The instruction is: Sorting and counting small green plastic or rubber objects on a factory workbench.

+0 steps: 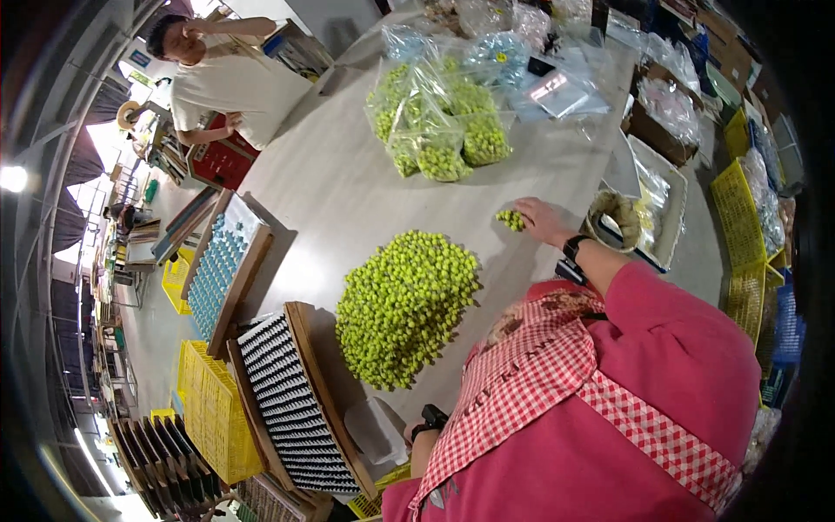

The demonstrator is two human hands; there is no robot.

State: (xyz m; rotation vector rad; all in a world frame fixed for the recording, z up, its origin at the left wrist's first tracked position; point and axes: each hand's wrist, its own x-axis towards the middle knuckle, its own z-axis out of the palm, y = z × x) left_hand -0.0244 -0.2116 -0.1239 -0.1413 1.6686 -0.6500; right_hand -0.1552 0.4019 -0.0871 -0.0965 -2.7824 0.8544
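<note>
A large heap of small yellow-green bead-like pieces (404,304) lies on the grey table (322,157). To its right, my right hand (541,221) rests low on the table, fingers extended beside a small cluster of the same pieces (511,220). Nothing shows gripped in it. My left hand (412,431) is at the near edge, beside a translucent white plastic tray (376,430). A wristband and the apron hide most of that hand, so its fingers and any hold on the tray cannot be made out.
Clear bags of green pieces (439,122) stand at the far side, near a digital scale (557,93). At the left are a wooden-framed rack of dark and white rows (296,409), a tray of blue pieces (222,274) and a yellow crate (213,413). A person (230,83) stands beyond the table.
</note>
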